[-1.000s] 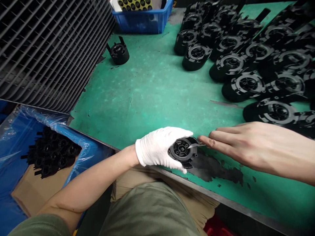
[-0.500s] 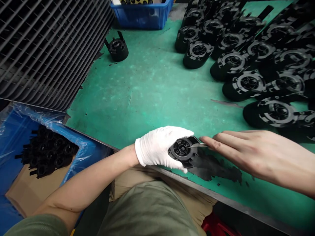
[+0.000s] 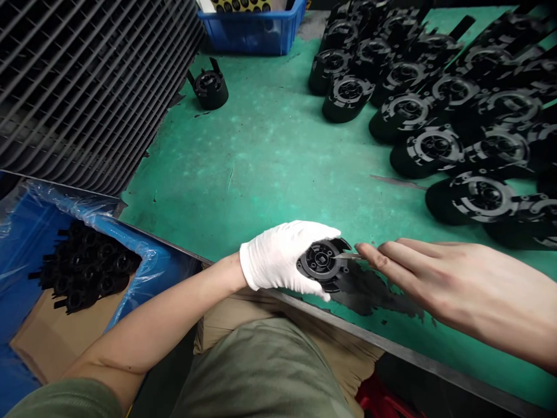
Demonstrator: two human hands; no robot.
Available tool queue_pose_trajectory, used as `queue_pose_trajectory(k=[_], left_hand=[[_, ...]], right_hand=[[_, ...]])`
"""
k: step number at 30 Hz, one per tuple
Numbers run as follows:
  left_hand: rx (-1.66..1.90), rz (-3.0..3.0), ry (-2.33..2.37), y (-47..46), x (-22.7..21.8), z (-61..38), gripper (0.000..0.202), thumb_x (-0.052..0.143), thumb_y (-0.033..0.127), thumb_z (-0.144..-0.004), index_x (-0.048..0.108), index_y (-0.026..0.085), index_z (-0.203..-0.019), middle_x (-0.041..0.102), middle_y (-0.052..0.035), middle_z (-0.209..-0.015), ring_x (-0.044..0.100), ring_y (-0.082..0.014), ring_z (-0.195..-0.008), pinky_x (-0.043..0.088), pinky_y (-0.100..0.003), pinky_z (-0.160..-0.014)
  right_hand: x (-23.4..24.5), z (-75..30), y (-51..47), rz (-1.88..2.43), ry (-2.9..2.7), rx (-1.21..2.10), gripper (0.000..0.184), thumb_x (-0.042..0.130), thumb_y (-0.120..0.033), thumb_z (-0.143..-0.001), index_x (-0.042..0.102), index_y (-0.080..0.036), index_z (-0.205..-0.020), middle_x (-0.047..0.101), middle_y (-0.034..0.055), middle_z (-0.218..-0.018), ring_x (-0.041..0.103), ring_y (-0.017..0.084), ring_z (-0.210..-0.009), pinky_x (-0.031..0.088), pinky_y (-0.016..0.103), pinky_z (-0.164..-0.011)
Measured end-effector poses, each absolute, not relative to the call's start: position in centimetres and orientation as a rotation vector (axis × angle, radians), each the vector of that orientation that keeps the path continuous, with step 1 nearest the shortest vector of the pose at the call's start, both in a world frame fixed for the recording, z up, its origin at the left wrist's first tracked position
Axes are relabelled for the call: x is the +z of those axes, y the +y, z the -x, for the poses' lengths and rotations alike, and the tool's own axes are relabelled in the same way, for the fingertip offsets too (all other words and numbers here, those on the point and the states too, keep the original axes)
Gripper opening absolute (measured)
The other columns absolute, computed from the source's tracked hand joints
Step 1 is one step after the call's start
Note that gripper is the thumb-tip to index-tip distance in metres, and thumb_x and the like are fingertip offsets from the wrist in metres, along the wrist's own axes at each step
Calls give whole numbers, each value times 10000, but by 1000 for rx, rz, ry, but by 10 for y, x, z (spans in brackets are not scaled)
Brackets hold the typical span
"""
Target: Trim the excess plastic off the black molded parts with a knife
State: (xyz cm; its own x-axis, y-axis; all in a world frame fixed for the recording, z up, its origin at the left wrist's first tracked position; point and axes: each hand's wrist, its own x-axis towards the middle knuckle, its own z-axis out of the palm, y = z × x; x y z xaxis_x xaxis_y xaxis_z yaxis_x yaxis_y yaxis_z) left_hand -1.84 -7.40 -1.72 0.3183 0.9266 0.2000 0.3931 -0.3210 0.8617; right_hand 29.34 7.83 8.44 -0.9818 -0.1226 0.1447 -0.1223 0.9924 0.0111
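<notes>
My left hand, in a white glove, grips a round black plastic housing near the table's front edge. Its thumb and fingers curve round the housing's left side, and the ringed top face looks up. My bare right hand is closed on a slim metal blade, perhaps a knife. The blade's tip is over the housing's inner ring; whether it touches cannot be made out. Most of the tool's handle is hidden in my fingers.
Rows of similar black housings stand on the green tabletop at the right. One more housing stands near the black grid racks. A blue bin is at the back. A plastic-lined blue crate with black parts sits lower left.
My right hand has shifted slightly down, and the blade's angle over the housing is a little flatter. My left hand keeps its hold on the housing. The view has moved slightly.
</notes>
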Motion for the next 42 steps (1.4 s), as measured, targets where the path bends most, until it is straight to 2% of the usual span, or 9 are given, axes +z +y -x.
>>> queue_pose_trajectory(k=[7, 12, 17, 20, 23, 28, 30, 34, 42], left_hand=[[911, -1873, 1192, -74, -17, 19, 1234, 1077, 963, -839, 727, 208, -1750, 854, -237, -1696, 843, -485, -1599, 669, -649, -1442], [998, -1961, 1261, -78, -22, 14, 1244, 1042, 977, -873, 698, 183, -1767, 858, -262, -1679, 855, -485, -1575, 678, -647, -1420], [1034, -2129, 1276, -78, -20, 11, 1303, 928, 1034, -943, 613, 146, -1842, 842, -296, -1688, 843, -512, -1582, 700, -647, -1368], [1025, -2212, 1238, -78, -16, 13, 1229, 868, 974, -1040, 566, 126, -1876, 849, -302, -1659, 864, -496, -1541, 698, -643, -1350], [986, -2263, 1253, -79, -13, 16, 1245, 881, 967, -1029, 559, 123, -1885, 878, -287, -1562, 887, -488, -1449, 706, -661, -1301], [846, -2250, 1411, -86, -8, 16, 1343, 949, 1020, -919, 611, 152, -1886, 841, -262, -1477, 852, -464, -1351, 720, -658, -1234], [862, -2250, 1433, -87, -7, 15, 1342, 968, 1011, -909, 629, 143, -1876, 822, -273, -1505, 842, -457, -1346, 722, -651, -1233], [930, -2280, 1323, -83, -8, 15, 1263, 939, 981, -963, 639, 138, -1854, 815, -308, -1653, 826, -503, -1526, 687, -660, -1337], [892, -2219, 1290, -78, -16, 17, 1220, 952, 972, -958, 648, 188, -1843, 898, -259, -1609, 903, -501, -1496, 743, -645, -1307]], right_hand=[[83, -292, 74, -203, -2994, -10, 528, 419, 32, -1132, 656, -80, -1591, 710, 2, -922, 707, 205, -699, 577, 352, -627], [75, -301, 73, 50, -2921, 59, 335, 451, -167, -1320, 688, -129, -1553, 693, -11, -924, 710, 172, -695, 515, 330, -616], [63, -319, 23, 456, -2833, 174, 371, 510, -337, -1350, 723, -171, -1605, 715, -14, -945, 739, 164, -645, 517, 343, -586], [58, -329, -12, 592, -2874, 171, 432, 521, -367, -1343, 689, -145, -1673, 711, -9, -954, 694, 175, -592, 483, 366, -530], [58, -337, -33, 708, -2923, 228, 540, 540, -338, -1331, 582, -157, -1838, 773, 41, -1036, 751, 209, -677, 517, 360, -564], [56, -338, -44, 770, -2898, 375, 699, 472, -105, -1256, 506, -216, -1945, 813, 87, -1152, 837, 242, -857, 603, 339, -666], [54, -335, -45, 761, -2882, 332, 688, 509, -118, -1263, 509, -201, -1946, 804, 84, -1156, 829, 250, -892, 627, 358, -726], [52, -328, -47, 725, -2863, 274, 588, 587, -207, -1303, 561, -169, -1889, 752, 50, -1071, 764, 239, -870, 614, 378, -788], [62, -321, -47, 682, -2903, 159, 658, 500, -2, -1181, 592, -111, -1823, 712, 53, -1044, 721, 237, -883, 558, 356, -750]])
